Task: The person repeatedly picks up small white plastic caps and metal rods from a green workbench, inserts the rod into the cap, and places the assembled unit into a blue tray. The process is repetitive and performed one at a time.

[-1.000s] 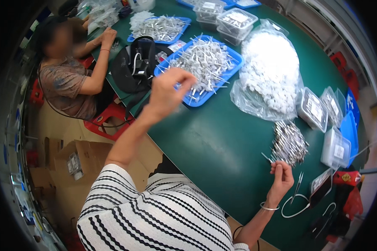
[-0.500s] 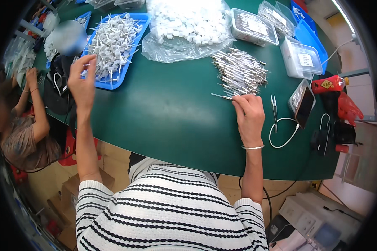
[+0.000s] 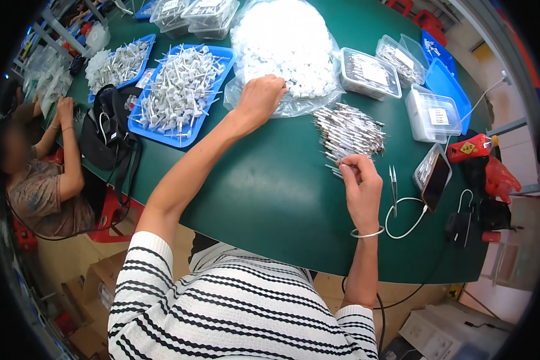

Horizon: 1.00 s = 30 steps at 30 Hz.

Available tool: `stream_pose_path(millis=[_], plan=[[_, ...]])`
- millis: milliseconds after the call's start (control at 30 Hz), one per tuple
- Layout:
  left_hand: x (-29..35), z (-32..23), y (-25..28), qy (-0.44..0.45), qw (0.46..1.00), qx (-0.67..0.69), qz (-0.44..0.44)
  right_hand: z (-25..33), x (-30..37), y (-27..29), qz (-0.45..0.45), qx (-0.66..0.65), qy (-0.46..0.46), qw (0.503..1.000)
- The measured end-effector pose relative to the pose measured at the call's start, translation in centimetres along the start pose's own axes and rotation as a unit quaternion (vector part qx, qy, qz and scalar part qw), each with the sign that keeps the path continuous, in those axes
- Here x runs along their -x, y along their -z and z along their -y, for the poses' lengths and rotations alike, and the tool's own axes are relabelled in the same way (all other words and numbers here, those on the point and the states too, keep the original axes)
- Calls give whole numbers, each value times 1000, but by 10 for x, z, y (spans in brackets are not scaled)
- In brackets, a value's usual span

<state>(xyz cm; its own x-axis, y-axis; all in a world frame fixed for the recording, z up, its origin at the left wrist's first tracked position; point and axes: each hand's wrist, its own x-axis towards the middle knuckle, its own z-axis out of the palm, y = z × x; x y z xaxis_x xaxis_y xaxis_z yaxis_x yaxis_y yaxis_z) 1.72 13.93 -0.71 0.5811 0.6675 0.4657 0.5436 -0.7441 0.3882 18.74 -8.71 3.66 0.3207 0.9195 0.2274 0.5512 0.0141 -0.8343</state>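
Green covers the round table (image 3: 270, 186) where a person in a striped shirt sits. Their left hand (image 3: 260, 99) reaches into the clear bag of white pieces (image 3: 288, 42), fingers curled at its edge; whether it grips one, I cannot tell. Their right hand (image 3: 361, 187) pinches a thin metal pin (image 3: 332, 168) at the near edge of the pin pile (image 3: 348, 129). A blue tray (image 3: 183, 90) sits left; tweezers (image 3: 393, 183) lie right.

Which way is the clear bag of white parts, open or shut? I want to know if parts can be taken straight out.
Open: the left hand reaches into the clear plastic bag, its film spread around the heaped white pieces.
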Motion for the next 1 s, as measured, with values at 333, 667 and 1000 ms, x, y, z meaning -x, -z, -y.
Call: stream_pose_path(millis=[333, 667, 1000], plan=[[3, 5, -15, 41, 997, 57, -46, -30, 3, -1, 25, -527, -140, 838], [-8, 17, -25, -36, 999, -7, -37, -33, 2, -8, 27, -600, -153, 784], [77, -94, 13, 246, 717, 629, 172, -22, 9, -26, 22, -646, -168, 744]])
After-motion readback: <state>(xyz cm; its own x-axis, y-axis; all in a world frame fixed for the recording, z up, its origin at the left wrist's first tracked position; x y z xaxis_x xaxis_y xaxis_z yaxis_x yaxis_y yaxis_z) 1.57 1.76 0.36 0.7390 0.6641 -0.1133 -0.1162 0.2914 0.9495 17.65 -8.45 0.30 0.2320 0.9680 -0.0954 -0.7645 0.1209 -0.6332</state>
